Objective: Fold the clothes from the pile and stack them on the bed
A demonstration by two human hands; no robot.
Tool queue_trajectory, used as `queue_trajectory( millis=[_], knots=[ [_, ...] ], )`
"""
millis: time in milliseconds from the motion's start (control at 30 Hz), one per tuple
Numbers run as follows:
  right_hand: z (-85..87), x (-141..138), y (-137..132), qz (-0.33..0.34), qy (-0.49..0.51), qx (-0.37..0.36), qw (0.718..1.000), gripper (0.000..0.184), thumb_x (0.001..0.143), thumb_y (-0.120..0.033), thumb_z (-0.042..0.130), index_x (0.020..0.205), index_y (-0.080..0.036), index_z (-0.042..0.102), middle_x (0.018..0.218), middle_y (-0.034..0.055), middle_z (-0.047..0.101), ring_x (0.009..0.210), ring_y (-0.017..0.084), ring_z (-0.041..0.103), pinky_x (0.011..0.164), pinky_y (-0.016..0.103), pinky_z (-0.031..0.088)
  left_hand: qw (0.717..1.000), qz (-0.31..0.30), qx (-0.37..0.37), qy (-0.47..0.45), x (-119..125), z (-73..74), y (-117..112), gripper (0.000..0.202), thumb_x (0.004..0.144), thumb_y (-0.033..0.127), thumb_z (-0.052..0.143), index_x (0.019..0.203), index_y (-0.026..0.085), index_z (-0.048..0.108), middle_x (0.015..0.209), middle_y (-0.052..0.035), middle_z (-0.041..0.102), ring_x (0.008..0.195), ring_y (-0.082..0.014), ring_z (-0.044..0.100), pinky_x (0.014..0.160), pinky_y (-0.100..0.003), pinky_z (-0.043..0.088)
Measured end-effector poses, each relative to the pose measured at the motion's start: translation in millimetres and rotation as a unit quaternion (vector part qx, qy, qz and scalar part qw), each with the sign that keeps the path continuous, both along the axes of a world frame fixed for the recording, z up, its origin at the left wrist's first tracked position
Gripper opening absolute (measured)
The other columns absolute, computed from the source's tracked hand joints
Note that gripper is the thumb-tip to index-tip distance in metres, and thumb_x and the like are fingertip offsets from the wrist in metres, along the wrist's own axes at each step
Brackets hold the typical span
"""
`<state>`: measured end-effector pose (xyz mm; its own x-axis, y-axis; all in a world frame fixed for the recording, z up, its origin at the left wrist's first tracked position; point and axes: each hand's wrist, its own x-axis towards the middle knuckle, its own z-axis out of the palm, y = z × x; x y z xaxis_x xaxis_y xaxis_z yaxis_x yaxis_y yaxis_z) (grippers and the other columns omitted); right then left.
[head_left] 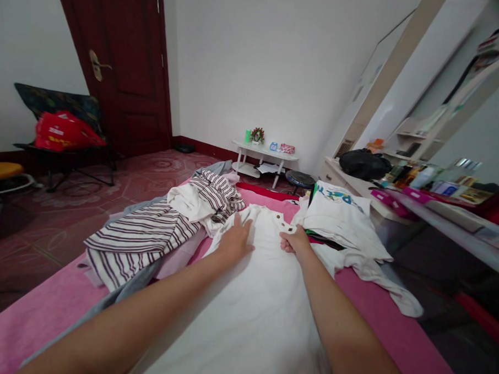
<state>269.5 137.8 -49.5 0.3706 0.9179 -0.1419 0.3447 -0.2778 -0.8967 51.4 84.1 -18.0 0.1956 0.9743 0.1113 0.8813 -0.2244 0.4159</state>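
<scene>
A long white garment [266,296] lies stretched out in front of me, with a few dark round fasteners along its far right edge. My left hand [236,240] rests on its upper left part, open, thumb and fingers apart. At the right edge, just below the fasteners, my right hand [294,241] is closed on the cloth. To the left of the garment is a heap of clothes with a striped shirt [148,235] on top. A stack of folded white shirts [337,216] sits beyond my right hand, the top one printed in colour.
Everything lies on a pink bedspread [44,312]. A low white table [264,149] with small items stands by the wall. On the left is a folding chair with a red bag [67,131]. A cluttered dresser with a black bag [364,164] is on the right.
</scene>
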Motion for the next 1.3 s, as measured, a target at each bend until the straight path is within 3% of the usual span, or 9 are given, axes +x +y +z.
queue_trajectory(
  millis=[133,233,367,567,767,900,967,1133,1300],
  knots=[
    [-0.4,1,1,0.012,0.03,0.0,0.999,0.043,0.07,-0.017,0.066,0.11,-0.01,0.052,0.04,-0.0026,0.056,0.034,0.017,0.056,0.028,0.018,0.039,0.998,0.045,-0.053,-0.009,6,9.9,35,0.101,0.052,0.038,0.085,0.138,0.018,0.038,0.141,-0.026,0.035,0.113,-0.0404,0.055,0.089,-0.044,0.045],
    [-4.7,0,-4,0.01,0.042,0.024,0.999,0.026,0.071,-0.018,0.063,0.095,-0.01,0.057,0.043,0.0009,0.058,0.039,0.018,0.06,0.03,0.017,0.041,0.998,0.054,-0.031,-0.03,9,2.3,46,0.075,0.057,0.037,0.083,0.122,0.015,0.053,0.123,-0.019,0.055,0.108,-0.0337,0.058,0.088,-0.038,0.044],
    [-6.8,-6,-16,-0.015,0.046,0.112,0.993,0.032,0.079,-0.023,0.054,0.109,-0.015,0.049,0.07,0.0047,0.07,0.061,0.018,0.069,0.046,0.019,0.053,0.996,0.044,0.029,-0.071,12,-8.6,41,0.026,0.08,0.026,0.063,0.104,0.019,0.059,0.107,-0.009,0.063,0.105,-0.0234,0.058,0.089,-0.031,0.042],
    [3.3,-10,-29,-0.057,-0.044,0.295,0.953,0.031,0.085,-0.024,0.044,0.116,-0.018,0.041,0.094,0.0069,0.07,0.083,0.016,0.07,0.076,0.025,0.054,0.961,0.031,0.219,-0.166,12,-8.0,31,0.012,0.081,0.015,0.053,0.092,0.02,0.055,0.1,-0.0056,0.056,0.093,-0.0197,0.057,0.081,-0.03,0.043],
    [0.0,-8,-28,-0.005,-0.198,0.29,0.936,0.039,0.088,-0.033,0.045,0.124,-0.02,0.042,0.113,0.011,0.066,0.104,0.023,0.063,0.088,0.035,0.049,0.945,0.013,0.275,-0.179,11,-18.6,40,0.014,0.081,0.013,0.052,0.093,0.018,0.058,0.114,-0.0092,0.049,0.102,-0.02,0.054,0.086,-0.03,0.045],
    [-5.1,-10,-23,0.129,-0.264,0.202,0.934,0.083,0.081,-0.03,0.054,0.148,-0.015,0.008,0.139,0.015,0.048,0.125,0.025,0.049,0.103,0.039,0.039,0.968,-0.047,0.234,-0.081,16,-33.4,46,0.029,0.083,0.027,0.057,0.11,0.017,0.06,0.145,-0.0128,0.031,0.13,-0.0281,0.037,0.107,-0.04,0.033],
    [-6.1,-12,-21,0.156,-0.318,0.146,0.924,0.088,0.082,-0.03,0.053,0.149,-0.012,-0.001,0.144,0.0151,0.042,0.131,0.025,0.042,0.108,0.04,0.032,0.982,-0.056,0.182,-0.004,19,-39.4,48,0.04,0.086,0.038,0.054,0.12,0.018,0.058,0.149,-0.0134,0.03,0.137,-0.0337,0.026,0.111,-0.048,0.023],
    [-6.7,-13,-18,0.206,-0.447,0.067,0.868,0.052,0.094,-0.034,0.037,0.143,-0.016,0.035,0.152,0.0092,0.03,0.14,0.022,0.025,0.114,0.041,0.017,0.989,-0.05,0.114,0.085,19,-41.0,50,0.053,0.093,0.051,0.039,0.137,0.022,0.047,0.149,-0.0126,0.034,0.14,-0.0368,0.018,0.112,-0.052,0.017],
    [-8.6,-15,-17,0.206,-0.488,0.036,0.847,0.05,0.097,-0.039,0.03,0.144,-0.021,0.033,0.154,0.0063,0.025,0.141,0.021,0.021,0.113,0.042,0.017,0.991,-0.053,0.074,0.101,31,-33.2,27,0.062,0.093,0.054,0.033,0.142,0.017,0.041,0.152,-0.0163,0.026,0.142,-0.0354,0.015,0.113,-0.053,0.013]
  ],
)
